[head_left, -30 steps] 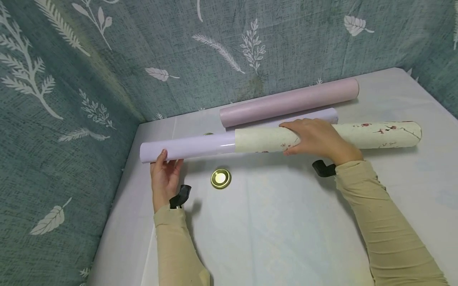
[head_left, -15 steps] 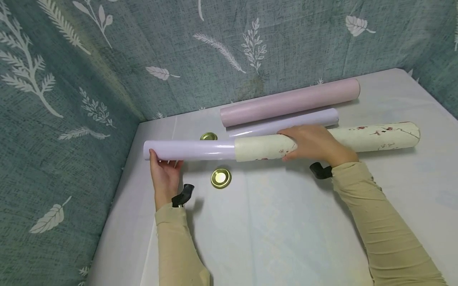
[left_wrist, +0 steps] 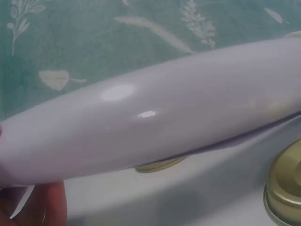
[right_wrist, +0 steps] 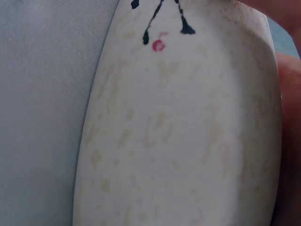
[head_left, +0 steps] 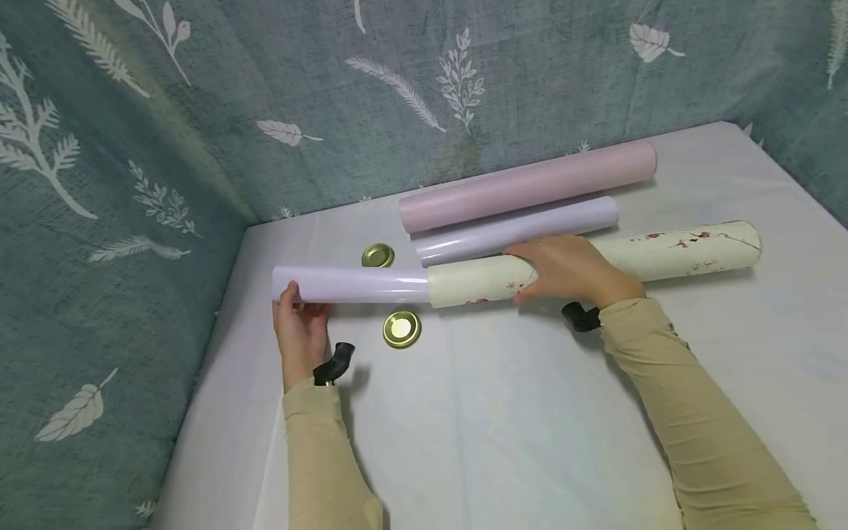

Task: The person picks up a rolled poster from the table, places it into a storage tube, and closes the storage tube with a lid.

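A glossy lavender roll (head_left: pixel 361 285) lies level in front of me, its right end inside the mouth of a cream wallpaper roll (head_left: pixel 464 283) printed with red blossoms. My left hand (head_left: pixel 301 331) holds the lavender roll near its left end, thumb on the near side and fingers beneath. The left wrist view shows a loose edge along the underside of the lavender roll (left_wrist: pixel 155 113). From above, my right hand (head_left: pixel 573 269) grips the cream roll around its middle. In the right wrist view the cream roll (right_wrist: pixel 174 132) fills most of the picture, with parts of fingers at the right edge.
Behind, a pink roll (head_left: pixel 530 188) and a second lavender roll (head_left: pixel 517 230) lie side by side on the white table (head_left: pixel 530 419). Two gold jar lids (head_left: pixel 401 328) rest near the held lavender roll, one in front and one behind. Patterned green cloth (head_left: pixel 298 73) borders the table.
The lavender roll has slid deeper into the cream roll as my left hand moved slightly right. Their joint has come lower, uncovering more of the rear lid and the second lavender roll.
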### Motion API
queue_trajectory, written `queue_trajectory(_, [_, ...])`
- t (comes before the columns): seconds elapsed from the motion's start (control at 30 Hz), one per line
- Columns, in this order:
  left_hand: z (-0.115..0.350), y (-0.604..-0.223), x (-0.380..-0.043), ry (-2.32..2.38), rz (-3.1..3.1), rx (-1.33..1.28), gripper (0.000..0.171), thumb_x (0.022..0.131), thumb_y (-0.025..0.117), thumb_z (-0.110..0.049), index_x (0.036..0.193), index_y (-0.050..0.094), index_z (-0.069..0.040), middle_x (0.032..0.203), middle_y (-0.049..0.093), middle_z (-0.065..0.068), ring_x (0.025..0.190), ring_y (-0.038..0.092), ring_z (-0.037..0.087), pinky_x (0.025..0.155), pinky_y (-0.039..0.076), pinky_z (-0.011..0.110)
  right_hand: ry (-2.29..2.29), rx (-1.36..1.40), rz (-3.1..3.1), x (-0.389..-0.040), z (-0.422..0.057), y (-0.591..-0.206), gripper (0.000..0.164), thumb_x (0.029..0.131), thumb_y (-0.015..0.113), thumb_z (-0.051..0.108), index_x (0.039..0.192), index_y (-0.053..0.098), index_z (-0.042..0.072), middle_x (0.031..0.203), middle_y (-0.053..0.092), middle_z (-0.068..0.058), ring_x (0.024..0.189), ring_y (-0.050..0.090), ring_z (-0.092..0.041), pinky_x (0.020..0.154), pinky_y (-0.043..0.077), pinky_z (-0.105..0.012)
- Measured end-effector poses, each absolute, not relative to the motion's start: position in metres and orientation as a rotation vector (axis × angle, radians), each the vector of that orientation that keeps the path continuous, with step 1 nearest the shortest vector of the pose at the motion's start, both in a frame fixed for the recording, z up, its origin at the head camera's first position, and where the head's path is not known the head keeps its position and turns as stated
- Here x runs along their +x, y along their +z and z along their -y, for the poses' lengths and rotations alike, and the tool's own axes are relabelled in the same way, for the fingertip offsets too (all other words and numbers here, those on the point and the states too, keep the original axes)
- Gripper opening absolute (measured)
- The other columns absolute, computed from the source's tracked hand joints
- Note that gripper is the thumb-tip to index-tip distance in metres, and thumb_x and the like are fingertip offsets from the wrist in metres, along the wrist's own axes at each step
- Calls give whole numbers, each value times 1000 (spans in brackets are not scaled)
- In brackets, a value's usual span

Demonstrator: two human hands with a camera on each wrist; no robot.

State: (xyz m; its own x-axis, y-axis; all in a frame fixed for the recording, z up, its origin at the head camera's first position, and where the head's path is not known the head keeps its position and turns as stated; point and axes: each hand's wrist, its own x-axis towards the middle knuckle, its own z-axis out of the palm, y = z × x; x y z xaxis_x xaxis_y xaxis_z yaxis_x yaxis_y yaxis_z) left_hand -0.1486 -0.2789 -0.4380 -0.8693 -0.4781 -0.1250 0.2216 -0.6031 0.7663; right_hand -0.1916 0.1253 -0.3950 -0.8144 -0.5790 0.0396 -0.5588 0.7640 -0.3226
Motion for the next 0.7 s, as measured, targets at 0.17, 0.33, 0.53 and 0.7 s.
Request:
queue_trajectory(0.17, [282, -439, -148, -2455, 1104, 445, 50, 81, 66, -18, 123, 41, -23, 124, 38, 7, 110, 44, 25, 90, 39, 38, -454, -921, -2892, -193, -123, -396, 82, 57, 72, 60, 127, 49, 26, 115, 57, 2, 105, 52, -20, 81, 42, -43])
queue_trajectory(0.33, [285, -442, -150, -2461, 1100, 428, 52, 80, 68, -25, 123, 40, -18, 124, 37, 8, 110, 44, 25, 90, 40, 39, -445, -930, -2903, -194, -122, -396, 79, 60, 67, 64, 128, 48, 27, 115, 57, 1, 105, 52, -21, 80, 42, -44])
queue_trajectory(0.53, [283, -440, -153, -2372, 1238, 506, 59, 78, 67, -36, 125, 36, -17, 126, 36, 9, 111, 43, 23, 88, 41, 36, -458, -910, -2896, -194, -122, -396, 78, 64, 58, 71, 129, 48, 27, 120, 55, 1, 108, 51, -23, 83, 41, -45])
queue_trajectory(0.7, [280, -442, -155, -2276, 1382, 523, 55, 80, 65, -37, 124, 38, -16, 123, 40, 9, 108, 46, 22, 87, 42, 35, -468, -890, -2902, -194, -121, -395, 78, 63, 57, 73, 128, 48, 28, 119, 55, 3, 107, 52, -21, 81, 41, -45])
